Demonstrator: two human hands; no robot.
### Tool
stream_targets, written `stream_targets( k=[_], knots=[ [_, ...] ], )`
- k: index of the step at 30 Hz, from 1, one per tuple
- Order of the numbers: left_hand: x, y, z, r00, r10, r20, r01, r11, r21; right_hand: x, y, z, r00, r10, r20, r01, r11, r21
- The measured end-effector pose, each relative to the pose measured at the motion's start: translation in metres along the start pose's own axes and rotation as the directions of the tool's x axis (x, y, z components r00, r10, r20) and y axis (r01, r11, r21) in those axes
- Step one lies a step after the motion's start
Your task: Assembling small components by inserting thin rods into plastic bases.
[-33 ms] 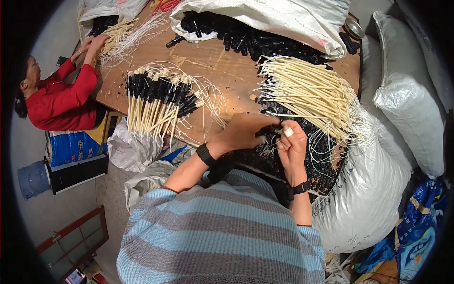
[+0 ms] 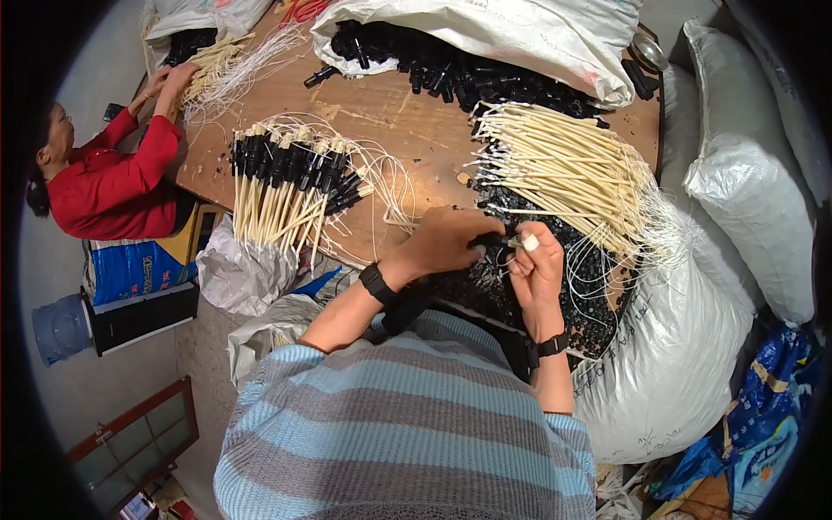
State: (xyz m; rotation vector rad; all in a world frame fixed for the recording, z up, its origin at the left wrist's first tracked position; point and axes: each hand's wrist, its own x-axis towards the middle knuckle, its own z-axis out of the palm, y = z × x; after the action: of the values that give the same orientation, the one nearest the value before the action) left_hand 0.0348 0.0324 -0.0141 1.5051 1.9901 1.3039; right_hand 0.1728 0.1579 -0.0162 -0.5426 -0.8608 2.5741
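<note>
My left hand is closed around a black plastic piece, most of it hidden by the fingers. Close on its right, my right hand pinches the end of a thin pale stick, which almost meets the black piece. Something white covers the tip of a digit on that hand. Beyond my right hand lies a thick pile of cream-coloured sticks with white strings trailing from their right ends. To the left of my hands, a bundle of sticks capped with black pieces rests at the table's edge.
An open white sack spills black plastic parts across the far side of the brown table. Small black granules lie under my right hand. Full white sacks crowd the right side. A co-worker in red handles sticks at far left.
My left hand has shifted and turned slightly, with its fingertips a little farther from my right hand. The right hand stays in place.
</note>
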Motion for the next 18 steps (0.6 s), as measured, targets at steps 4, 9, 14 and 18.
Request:
stream_targets(
  k=[4,9,14,18],
  knots=[
    [0.0,-0.005,-0.012,0.995,-0.096,0.018,0.095,0.992,0.085,-0.003,-0.006,0.006,0.88,-0.292,0.375,0.438,0.189,-0.879],
    [-0.007,-0.004,-0.006,0.998,-0.011,-0.062,0.024,0.976,0.217,-0.004,-0.004,0.022,0.925,-0.247,0.289,0.318,0.084,-0.945],
    [-0.014,0.004,-0.021,0.999,-0.029,-0.021,0.036,0.868,0.496,0.011,0.013,0.031,0.986,-0.158,0.051,0.107,0.369,-0.923],
    [-0.023,-0.002,-0.043,0.941,0.052,-0.336,0.022,0.977,0.212,0.013,0.016,0.065,0.86,-0.404,0.313,0.389,0.12,-0.914]
  ],
)
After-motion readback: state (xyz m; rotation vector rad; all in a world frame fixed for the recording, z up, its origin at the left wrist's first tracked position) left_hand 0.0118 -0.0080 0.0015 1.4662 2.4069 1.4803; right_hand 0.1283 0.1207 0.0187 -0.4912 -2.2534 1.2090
